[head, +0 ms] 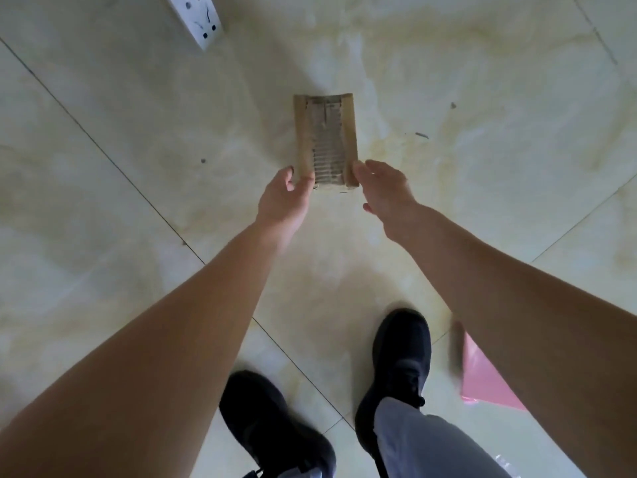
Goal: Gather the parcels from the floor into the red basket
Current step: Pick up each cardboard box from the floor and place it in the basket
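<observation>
Parcel (325, 139): brown cardboard, flat, oblong, its top layer torn away down the middle so the ribbed core shows. Lies on the pale marbled tile floor (138, 150) at the centre of view, long axis running 12 to 6 o'clock.

Left hand (284, 198): at the parcel's 7 o'clock corner, fingers curled and touching that corner; whether it already grips the parcel is hard to tell.

Right hand (384, 188): at the 5 o'clock corner, fingers relaxed and loosely spread, fingertips at the parcel's edge, holding nothing.

Black shoes: one (272, 429) at 6 o'clock, the other (400, 367) at 5 o'clock, grey trouser leg (424, 446) above it.

Pink plastic bag (482, 381): at 4 o'clock, partly behind the right forearm.

White power strip (198, 19): at 11 o'clock, well apart from the parcel.
</observation>
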